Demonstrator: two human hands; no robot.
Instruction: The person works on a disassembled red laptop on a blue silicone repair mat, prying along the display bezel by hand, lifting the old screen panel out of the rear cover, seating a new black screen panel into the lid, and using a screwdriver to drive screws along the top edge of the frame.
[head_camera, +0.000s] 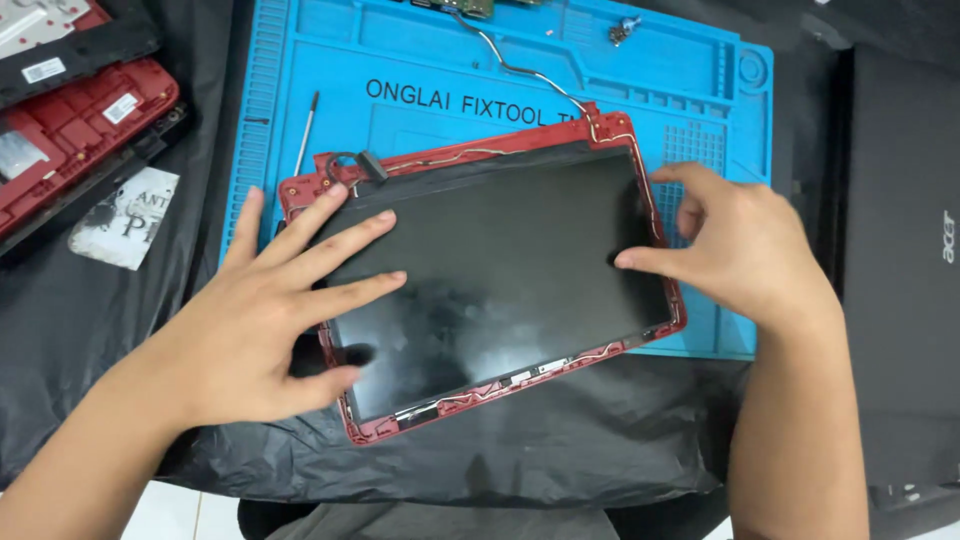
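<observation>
A dark screen panel (500, 270) lies in a red laptop lid shell (520, 385), tilted on a blue work mat (440, 60). My left hand (265, 320) rests flat on the panel's left part, fingers spread. My right hand (730, 240) touches the panel's right edge with fingertips and thumb, over the red rim. A thin cable (520, 70) runs from the shell's top right corner to a circuit board (465, 8) at the mat's far edge. A short black cable with a connector (365, 165) lies at the shell's top left.
A thin metal tool (305, 135) lies on the mat's left. Red and black laptop parts (70, 110) sit far left, beside a paper scrap (125, 220). A black laptop (900, 250) lies to the right. Small screws (620, 30) rest at the mat's top. Black plastic sheet (560, 440) covers the table.
</observation>
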